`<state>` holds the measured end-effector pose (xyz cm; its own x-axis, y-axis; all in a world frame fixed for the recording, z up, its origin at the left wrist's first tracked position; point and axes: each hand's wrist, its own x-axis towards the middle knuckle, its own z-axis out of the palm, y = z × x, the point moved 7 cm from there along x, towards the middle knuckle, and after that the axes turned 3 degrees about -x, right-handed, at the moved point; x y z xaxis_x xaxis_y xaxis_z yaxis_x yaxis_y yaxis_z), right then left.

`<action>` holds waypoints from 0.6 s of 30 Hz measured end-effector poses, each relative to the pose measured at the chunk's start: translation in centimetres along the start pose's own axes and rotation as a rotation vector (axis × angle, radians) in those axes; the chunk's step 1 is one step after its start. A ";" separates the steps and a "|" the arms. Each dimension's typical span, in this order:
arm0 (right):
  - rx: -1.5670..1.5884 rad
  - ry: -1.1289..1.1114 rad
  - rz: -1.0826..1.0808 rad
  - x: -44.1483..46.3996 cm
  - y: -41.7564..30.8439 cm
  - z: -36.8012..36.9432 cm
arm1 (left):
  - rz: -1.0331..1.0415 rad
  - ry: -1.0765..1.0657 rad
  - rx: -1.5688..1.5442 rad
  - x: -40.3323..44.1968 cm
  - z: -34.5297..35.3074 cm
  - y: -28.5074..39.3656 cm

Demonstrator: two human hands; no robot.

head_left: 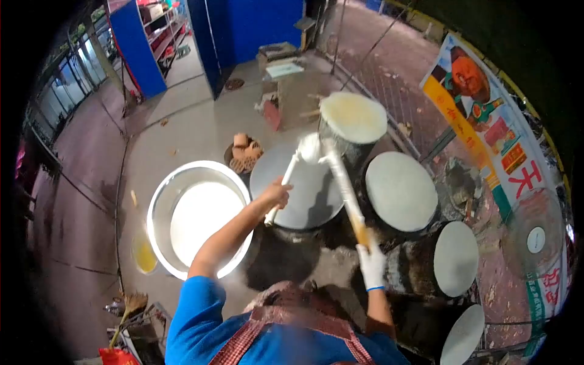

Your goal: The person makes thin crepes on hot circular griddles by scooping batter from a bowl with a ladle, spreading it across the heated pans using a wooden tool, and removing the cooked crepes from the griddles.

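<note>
My left hand (277, 194) is bare and closed round the handle of a white ladle (310, 148), whose bowl is held over the far part of a round grey griddle (286, 188). In my right hand (371, 267), which wears a white glove, is a long stick (345, 193) smeared white, with a yellowish lower end. The stick's far end meets or overlaps the ladle's bowl; I cannot tell if they touch. To the left stands a large metal pot (159, 234) of white batter (205, 222).
Pale round sheets lie on griddles at the right: (353, 117) the farthest sheet is yellowish. A basket of brown blocks (243, 154) sits behind the pot. A yellow liquid container (145, 255) stands left, a printed banner (496, 128) hangs right, and blue panels (258, 30) stand behind.
</note>
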<state>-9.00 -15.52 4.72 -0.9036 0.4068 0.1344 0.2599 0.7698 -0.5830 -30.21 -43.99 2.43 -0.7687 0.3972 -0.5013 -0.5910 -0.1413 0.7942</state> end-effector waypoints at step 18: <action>0.315 -0.116 0.182 9.2 -0.3 14.6 | 0.622 0.566 0.834 4.0 -6.8 5.4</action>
<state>-22.37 -19.19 -5.53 -0.8893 0.4510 -0.0754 0.3191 0.4939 -0.8089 -38.17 -49.31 2.35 -0.9906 -0.0181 0.1359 0.1037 0.5501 0.8286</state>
